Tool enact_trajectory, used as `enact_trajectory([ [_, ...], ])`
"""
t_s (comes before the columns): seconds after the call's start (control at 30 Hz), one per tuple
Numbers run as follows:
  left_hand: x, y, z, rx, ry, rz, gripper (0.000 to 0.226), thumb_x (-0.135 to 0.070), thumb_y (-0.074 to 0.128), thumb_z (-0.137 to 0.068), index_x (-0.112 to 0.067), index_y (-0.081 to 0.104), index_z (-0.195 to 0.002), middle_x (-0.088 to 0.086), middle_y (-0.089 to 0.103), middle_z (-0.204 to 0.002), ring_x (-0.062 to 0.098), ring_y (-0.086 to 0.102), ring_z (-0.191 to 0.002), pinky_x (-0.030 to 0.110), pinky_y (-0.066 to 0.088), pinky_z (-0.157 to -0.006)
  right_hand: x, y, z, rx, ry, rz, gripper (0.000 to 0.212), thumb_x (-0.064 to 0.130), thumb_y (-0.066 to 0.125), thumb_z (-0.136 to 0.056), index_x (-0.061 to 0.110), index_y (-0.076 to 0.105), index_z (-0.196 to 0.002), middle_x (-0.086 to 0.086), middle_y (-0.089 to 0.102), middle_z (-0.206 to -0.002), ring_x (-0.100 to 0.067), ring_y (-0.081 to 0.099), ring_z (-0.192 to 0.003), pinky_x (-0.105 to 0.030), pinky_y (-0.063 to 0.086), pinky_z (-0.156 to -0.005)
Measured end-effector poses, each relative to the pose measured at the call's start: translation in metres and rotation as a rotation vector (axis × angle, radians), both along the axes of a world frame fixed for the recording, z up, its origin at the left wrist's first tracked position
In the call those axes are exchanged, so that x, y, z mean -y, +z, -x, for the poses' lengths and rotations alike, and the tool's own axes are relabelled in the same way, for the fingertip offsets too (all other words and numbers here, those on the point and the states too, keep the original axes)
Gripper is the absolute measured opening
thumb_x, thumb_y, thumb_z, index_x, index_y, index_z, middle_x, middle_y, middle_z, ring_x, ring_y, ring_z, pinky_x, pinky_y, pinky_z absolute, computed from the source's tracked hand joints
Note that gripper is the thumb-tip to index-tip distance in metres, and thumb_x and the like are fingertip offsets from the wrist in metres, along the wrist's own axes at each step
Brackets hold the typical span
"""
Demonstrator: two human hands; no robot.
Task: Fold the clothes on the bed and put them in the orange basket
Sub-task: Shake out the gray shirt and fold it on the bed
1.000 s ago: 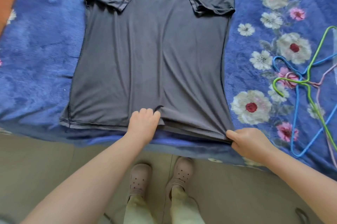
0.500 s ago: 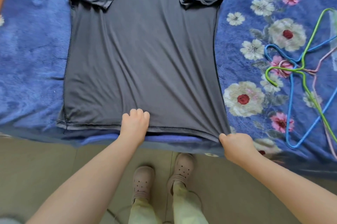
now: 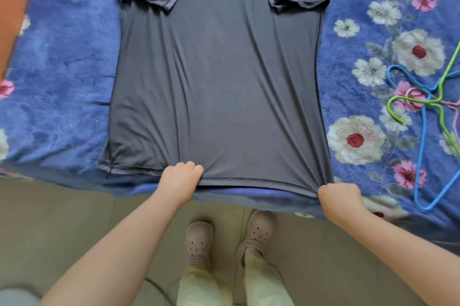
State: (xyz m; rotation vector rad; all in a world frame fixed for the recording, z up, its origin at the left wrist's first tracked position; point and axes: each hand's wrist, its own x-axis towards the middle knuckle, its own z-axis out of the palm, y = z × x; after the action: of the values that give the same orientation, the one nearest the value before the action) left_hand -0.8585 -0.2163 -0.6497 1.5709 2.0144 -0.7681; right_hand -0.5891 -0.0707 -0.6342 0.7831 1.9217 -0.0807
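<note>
The grey T-shirt (image 3: 219, 81) lies flat across the middle of the frame on the blue flowered blanket (image 3: 62, 69), both sleeves folded in over its chest near the top edge. My left hand (image 3: 180, 178) has its fingers curled over the hem at lower centre, pinching the cloth. My right hand (image 3: 338, 195) grips the shirt's lower right corner in a closed fist (the fabric pulls into creases toward it). An orange surface, perhaps the basket (image 3: 12, 7), shows at the upper left edge; I cannot tell more of it. Coloured wire hangers (image 3: 423, 116) lie tangled on the blanket at the right. My beige clogs (image 3: 199, 243) stand on the tiled floor below.
</note>
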Motion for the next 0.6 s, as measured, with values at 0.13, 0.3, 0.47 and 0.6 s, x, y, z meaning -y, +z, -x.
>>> enact_trajectory([
  [0.13, 0.014, 0.001, 0.022, 0.057, -0.099, -0.318, 0.052, -0.006, 0.082, -0.024, -0.010, 0.053, -0.066, 0.007, 0.049, -0.064, 0.027, 0.052, -0.052, 0.026, 0.026, -0.041, 0.004, 0.002, 0.013, 0.065, -0.103, -0.043, 0.021, 0.008, 0.052, -0.085, 0.020, 0.050, -0.103, 0.008, 0.058, -0.091, -0.012, 0.056, -0.080, -0.024, 0.033, -0.064],
  [0.3, 0.046, 0.001, 0.076, -0.042, -0.031, -0.379, 0.070, -0.001, 0.079, -0.020, -0.011, 0.041, -0.078, 0.012, 0.048, -0.069, 0.029, 0.047, -0.062, 0.027, 0.030, -0.045, 0.021, 0.012, 0.053, -0.111, -0.138, -0.247, 0.014, 0.026, 0.062, -0.085, 0.021, 0.050, -0.092, 0.003, 0.056, -0.092, -0.017, 0.055, -0.085, -0.025, 0.034, -0.065],
  [0.47, 0.065, -0.012, 0.125, -0.067, -0.146, -0.372, 0.079, 0.001, 0.074, -0.025, -0.007, 0.041, -0.096, 0.018, 0.045, -0.091, 0.029, 0.042, -0.079, 0.034, 0.041, -0.053, 0.044, -0.005, 0.087, -0.558, -0.050, -0.347, 0.052, -0.013, 0.074, -0.017, 0.004, 0.046, -0.058, -0.017, 0.044, -0.056, -0.029, 0.047, -0.048, -0.028, 0.022, -0.048],
  [0.6, 0.057, -0.013, 0.140, -0.031, -0.308, -0.513, 0.017, 0.000, 0.031, -0.059, -0.009, 0.044, -0.064, 0.008, 0.043, -0.053, 0.023, 0.043, -0.044, 0.025, 0.025, -0.042, 0.042, -0.018, 0.089, -0.602, 0.012, -0.355, 0.049, -0.018, 0.069, -0.017, 0.001, 0.048, -0.057, -0.019, 0.042, -0.056, -0.029, 0.046, -0.046, -0.029, 0.023, -0.049],
])
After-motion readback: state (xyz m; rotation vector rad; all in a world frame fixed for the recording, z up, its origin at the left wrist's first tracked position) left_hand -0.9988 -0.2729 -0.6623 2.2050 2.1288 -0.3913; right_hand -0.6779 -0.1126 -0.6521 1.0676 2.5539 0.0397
